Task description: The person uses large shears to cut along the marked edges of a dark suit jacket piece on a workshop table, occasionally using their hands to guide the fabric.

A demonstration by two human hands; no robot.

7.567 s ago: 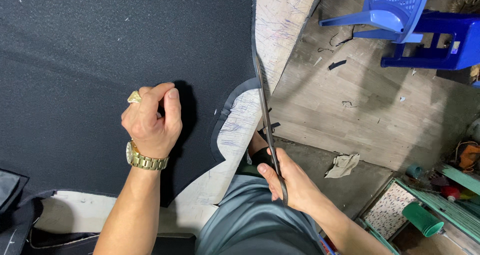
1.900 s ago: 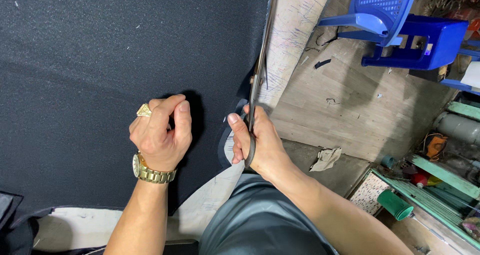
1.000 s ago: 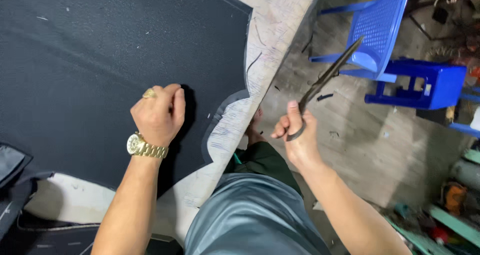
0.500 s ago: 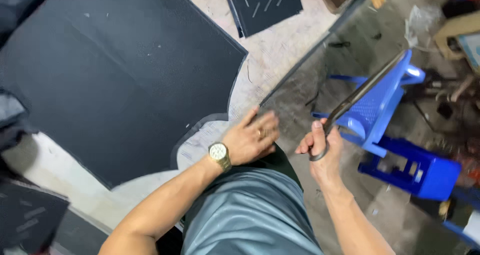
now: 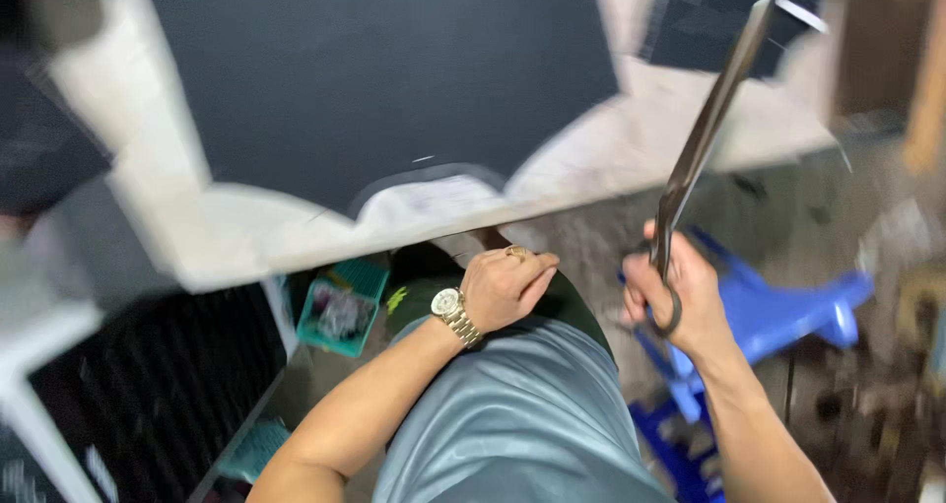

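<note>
My right hand (image 5: 680, 301) grips the handles of long metal scissors (image 5: 705, 138), blades closed and pointing up and to the right, clear of the table. My left hand (image 5: 505, 286), with a gold watch and a ring, is curled loosely in front of my body, just below the table's edge, holding nothing that I can see. A large sheet of black fabric (image 5: 374, 79) lies on the white table (image 5: 246, 237), with a curved cut-out at its near edge. The view is blurred by motion.
A blue plastic stool (image 5: 788, 311) stands on the floor to the right. A green tray (image 5: 340, 311) with small items sits under the table. Another dark fabric piece (image 5: 719, 15) lies at the table's far right.
My left hand has come off the fabric and drawn back toward my body. My right hand has lifted the scissors away from the cut edge. My head has swung, so the table now lies across the top.
</note>
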